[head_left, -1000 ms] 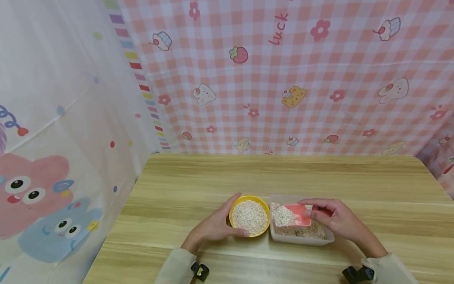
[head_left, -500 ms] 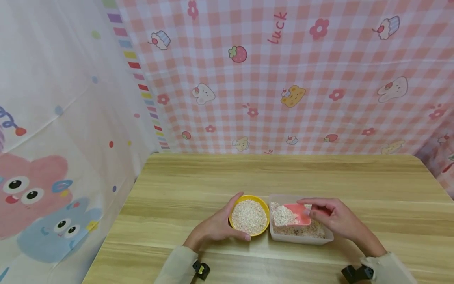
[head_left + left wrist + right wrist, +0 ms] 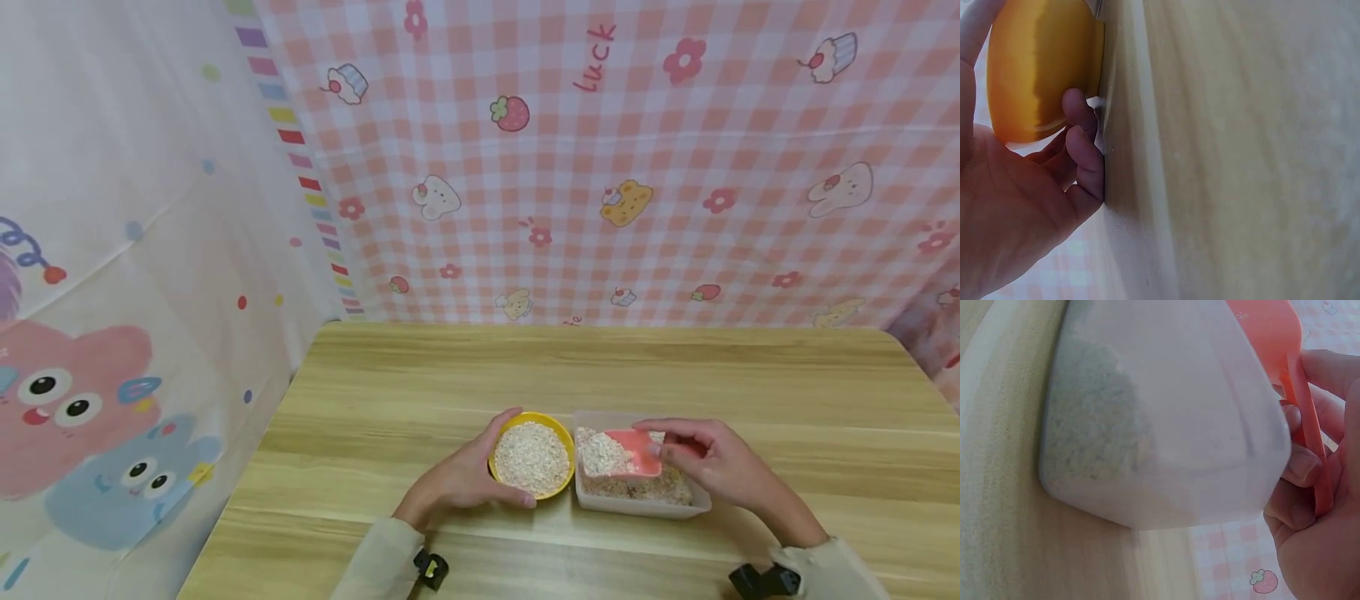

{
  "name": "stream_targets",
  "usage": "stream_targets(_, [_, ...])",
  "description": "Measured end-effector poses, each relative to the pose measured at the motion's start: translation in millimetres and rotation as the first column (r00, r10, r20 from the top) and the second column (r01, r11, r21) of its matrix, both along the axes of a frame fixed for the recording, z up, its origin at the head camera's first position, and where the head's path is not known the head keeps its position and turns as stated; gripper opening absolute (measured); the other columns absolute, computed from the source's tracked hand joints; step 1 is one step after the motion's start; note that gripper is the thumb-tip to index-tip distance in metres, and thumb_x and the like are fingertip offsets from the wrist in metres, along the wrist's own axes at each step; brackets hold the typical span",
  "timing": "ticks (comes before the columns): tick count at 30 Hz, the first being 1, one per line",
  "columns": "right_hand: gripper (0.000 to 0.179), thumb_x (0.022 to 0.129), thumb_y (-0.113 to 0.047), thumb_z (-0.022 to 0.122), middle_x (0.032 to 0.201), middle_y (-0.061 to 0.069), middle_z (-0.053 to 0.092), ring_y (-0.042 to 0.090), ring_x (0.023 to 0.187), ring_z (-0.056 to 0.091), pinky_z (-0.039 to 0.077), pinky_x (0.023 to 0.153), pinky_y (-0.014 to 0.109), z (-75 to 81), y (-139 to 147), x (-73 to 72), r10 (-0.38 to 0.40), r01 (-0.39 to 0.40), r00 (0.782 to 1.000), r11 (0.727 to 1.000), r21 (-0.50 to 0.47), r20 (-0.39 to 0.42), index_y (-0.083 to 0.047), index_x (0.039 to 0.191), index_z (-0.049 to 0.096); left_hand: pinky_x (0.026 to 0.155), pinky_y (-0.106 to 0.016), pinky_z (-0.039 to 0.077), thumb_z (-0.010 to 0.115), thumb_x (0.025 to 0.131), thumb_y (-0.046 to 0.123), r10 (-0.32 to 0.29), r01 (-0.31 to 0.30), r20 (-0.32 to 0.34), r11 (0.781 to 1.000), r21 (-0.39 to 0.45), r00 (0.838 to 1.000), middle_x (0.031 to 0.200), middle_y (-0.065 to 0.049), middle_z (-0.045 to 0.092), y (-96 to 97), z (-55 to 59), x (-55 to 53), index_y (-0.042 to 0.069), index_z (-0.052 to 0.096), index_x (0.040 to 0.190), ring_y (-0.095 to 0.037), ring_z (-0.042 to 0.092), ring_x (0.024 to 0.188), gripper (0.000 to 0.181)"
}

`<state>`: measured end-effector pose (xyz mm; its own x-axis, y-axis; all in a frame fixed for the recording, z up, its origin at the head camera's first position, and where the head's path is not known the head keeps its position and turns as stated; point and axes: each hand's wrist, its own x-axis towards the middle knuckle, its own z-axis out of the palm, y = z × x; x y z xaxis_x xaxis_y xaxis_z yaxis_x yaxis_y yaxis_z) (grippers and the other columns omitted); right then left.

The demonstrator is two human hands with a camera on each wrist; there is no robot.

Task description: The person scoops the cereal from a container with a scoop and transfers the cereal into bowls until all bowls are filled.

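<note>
A yellow bowl (image 3: 567, 475), full of pale flakes that look like rolled oats (image 3: 532, 457), sits on the table. My left hand (image 3: 471, 473) holds it from the left, its thumb along the near side and fingers around the far side. The left wrist view shows the bowl's smooth outer wall (image 3: 1041, 69) and some curled fingers low by the tabletop. In my right hand (image 3: 716, 462) is a pink-red scoop (image 3: 643, 454), gripped by its handle (image 3: 1313, 431). A heap of flakes (image 3: 606, 454) lies in the scoop, held level over a translucent plastic box (image 3: 645, 505).
Browner flakes (image 3: 637, 490) cover the box's bottom. The box stands close against the bowl's right side on a wood-grain table (image 3: 420, 375). A pink checked cloth (image 3: 480, 167) hangs behind the table, and a white cartoon cloth (image 3: 150, 275) hangs on the left.
My left thumb has slipped from over the bowl's rim down to its near outer side. The scoop with its heap stays over the box; the head view has shifted slightly.
</note>
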<state>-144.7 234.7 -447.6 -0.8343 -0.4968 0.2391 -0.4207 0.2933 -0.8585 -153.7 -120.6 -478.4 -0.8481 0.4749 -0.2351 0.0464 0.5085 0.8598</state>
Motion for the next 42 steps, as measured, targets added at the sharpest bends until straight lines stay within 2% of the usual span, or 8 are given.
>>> stream_targets(7, [0.029,0.094,0.003,0.062,0.061,-0.003,0.044,0.0,0.05,0.031,0.033,0.04,0.023,2.9,-0.2,-2.1,0.02,-0.02,0.999,1.0,-0.002,-0.041,-0.003,0.122,0.067,0.113,-0.057,0.029,0.092,0.067,0.041,0.001,-0.001,0.013,1.0,0.006,1.0,0.154,-0.007,0.038,0.4,2.0,0.8,0.04,0.017,0.156,-0.028,0.038,0.139,0.117])
stream_targets(13, [0.03,0.093,0.001,0.065,0.061,-0.008,0.043,-0.003,0.052,0.032,0.034,0.041,0.022,14.8,-9.2,-4.9,0.012,-0.01,0.995,1.0,0.025,-0.097,-0.005,0.122,0.068,0.113,-0.057,0.028,0.093,0.065,0.04,-0.001,0.0,0.02,1.0,0.012,1.0,0.154,-0.008,0.038,0.4,3.8,-0.2,0.04,0.018,0.156,-0.028,0.038,0.138,0.118])
stream_targets(24, [0.028,0.093,-0.011,0.07,0.066,-0.013,0.052,-0.004,0.054,0.036,0.039,0.045,0.021,31.9,-35.8,-9.0,0.023,-0.011,0.995,0.993,0.114,-0.101,-0.011,0.121,0.071,0.113,-0.054,0.029,0.093,0.066,0.041,-0.014,0.014,0.009,1.0,0.016,1.0,0.152,-0.003,0.041,-0.4,2.7,-1.6,0.039,0.017,0.156,-0.024,0.04,0.137,0.117])
stream_targets(31, [0.026,0.093,-0.015,0.07,0.062,-0.017,0.038,-0.004,0.052,0.032,0.035,0.046,0.019,39.7,-48.0,-12.0,0.03,-0.005,0.989,0.984,0.175,-0.144,-0.014,0.119,0.072,0.112,-0.053,0.032,0.092,0.067,0.043,-0.02,0.02,-0.008,1.0,-0.004,1.0,0.151,-0.003,0.042,-1.0,3.0,-1.4,0.038,0.017,0.156,-0.024,0.042,0.135,0.117])
stream_targets(36, [0.025,0.093,-0.015,0.07,0.06,-0.019,0.036,-0.005,0.051,0.029,0.033,0.046,0.018,43.2,-58.5,-13.8,0.05,-0.014,0.983,0.98,0.2,-0.179,-0.016,0.118,0.072,0.111,-0.051,0.033,0.092,0.067,0.042,-0.02,0.02,-0.007,1.0,-0.005,1.0,0.149,-0.001,0.043,-1.5,3.4,-1.3,0.037,0.016,0.156,-0.022,0.044,0.132,0.117])
stream_targets(42, [0.026,0.093,-0.016,0.071,0.059,-0.019,0.039,-0.004,0.05,0.031,0.033,0.047,0.019,45.1,-69.7,-17.0,0.056,0.0,0.979,0.962,0.272,-0.196,-0.018,0.118,0.073,0.112,-0.052,0.031,0.092,0.068,0.041,-0.019,0.019,0.0,1.0,0.001,1.0,0.15,-0.001,0.042,-1.4,3.5,-1.7,0.036,0.016,0.157,-0.023,0.042,0.135,0.117])
